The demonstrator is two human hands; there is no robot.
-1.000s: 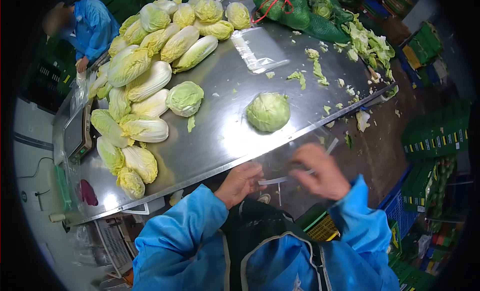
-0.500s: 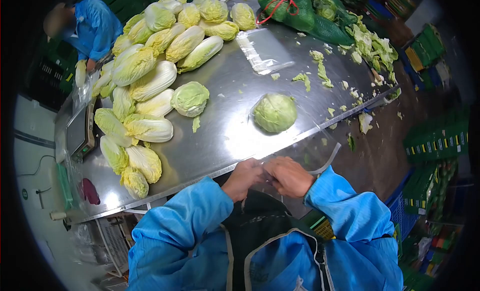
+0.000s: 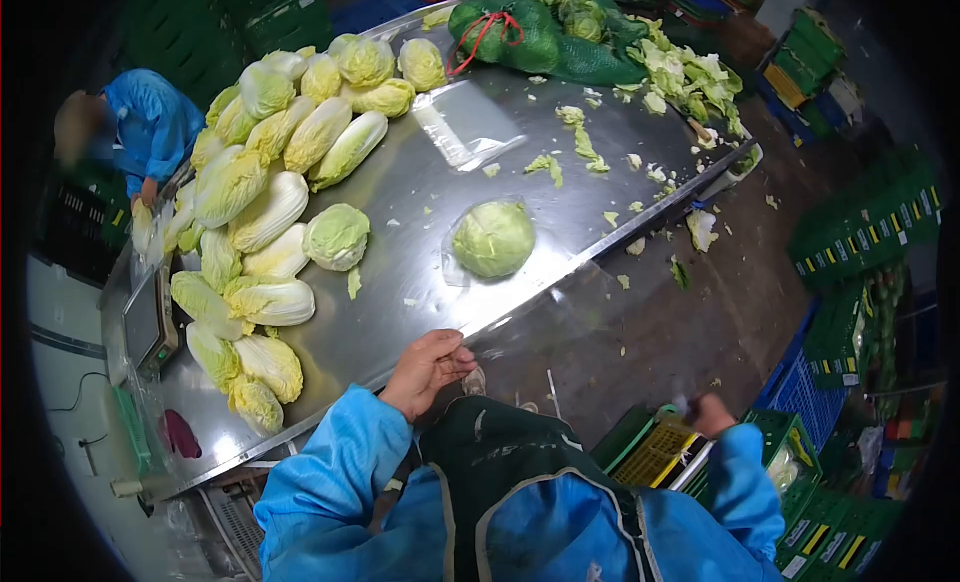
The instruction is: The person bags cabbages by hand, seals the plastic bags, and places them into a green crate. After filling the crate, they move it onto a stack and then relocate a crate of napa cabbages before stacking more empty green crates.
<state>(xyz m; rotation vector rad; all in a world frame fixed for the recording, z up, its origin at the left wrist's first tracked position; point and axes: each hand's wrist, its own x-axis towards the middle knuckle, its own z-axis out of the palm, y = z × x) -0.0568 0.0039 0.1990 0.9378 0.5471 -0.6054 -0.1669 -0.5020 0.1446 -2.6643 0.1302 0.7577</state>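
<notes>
A round green cabbage (image 3: pixel 493 239) sits on the metal table (image 3: pixel 400 232), with clear plastic film (image 3: pixel 457 272) around it. At the table's front edge is my left hand (image 3: pixel 432 373), its fingers curled with thumb and fingertips close together; whether it pinches anything is too small to tell. My right hand (image 3: pixel 709 414) is low at the right, above the green crates, blurred, with a small pale scrap at its fingers that I cannot make out. Another round cabbage (image 3: pixel 337 236) lies beside the napa cabbages (image 3: pixel 268 211).
A stack of plastic bags (image 3: pixel 467 124), a green net sack (image 3: pixel 545 42) and loose leaves (image 3: pixel 690 77) lie toward the back. A scale (image 3: pixel 150 320) stands at the left, near a co-worker (image 3: pixel 150 122) in blue. Green crates (image 3: pixel 785 452) are at my right.
My hands have parted; the right one has swung far right and down, off the clear film. The view has shifted, so the table's things appear further left.
</notes>
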